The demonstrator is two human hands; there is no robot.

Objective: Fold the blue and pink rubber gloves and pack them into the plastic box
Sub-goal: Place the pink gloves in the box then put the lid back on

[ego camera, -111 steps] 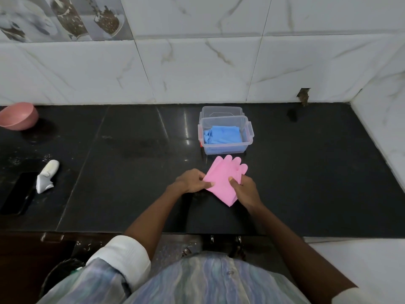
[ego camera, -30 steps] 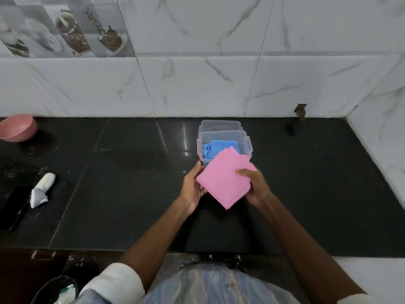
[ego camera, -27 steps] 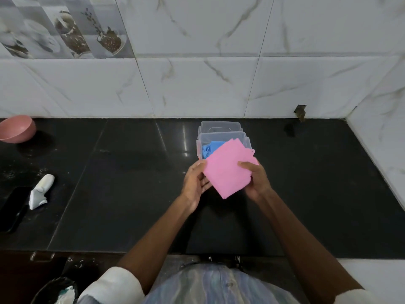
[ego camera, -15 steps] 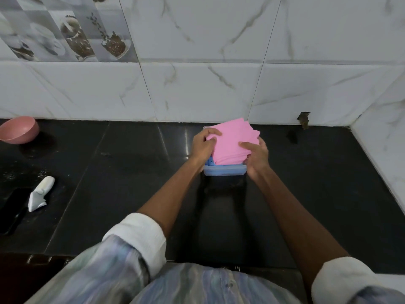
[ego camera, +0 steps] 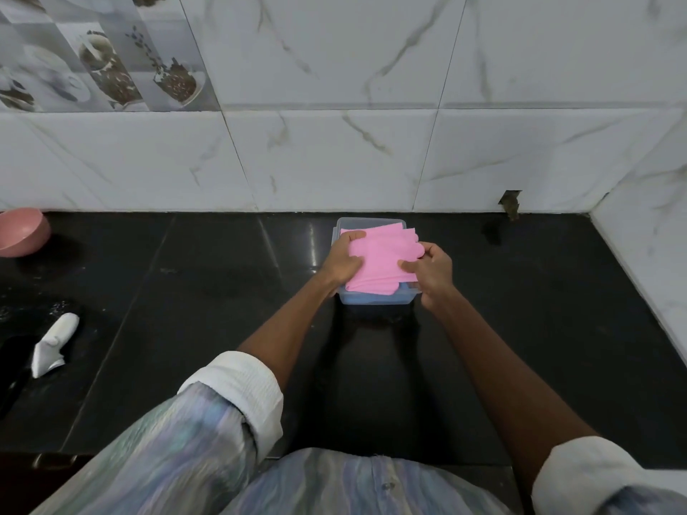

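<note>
Pink gloves (ego camera: 379,260), folded, sit atop the box (ego camera: 375,297); your left hand (ego camera: 344,258) and right hand (ego camera: 431,271) each grip a side.

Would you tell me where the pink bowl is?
The pink bowl sits at the head view's far left edge, on the black counter by the wall.

both arms reach forward, left hand (ego camera: 344,260) and right hand (ego camera: 431,271) curled (gripping).
</note>
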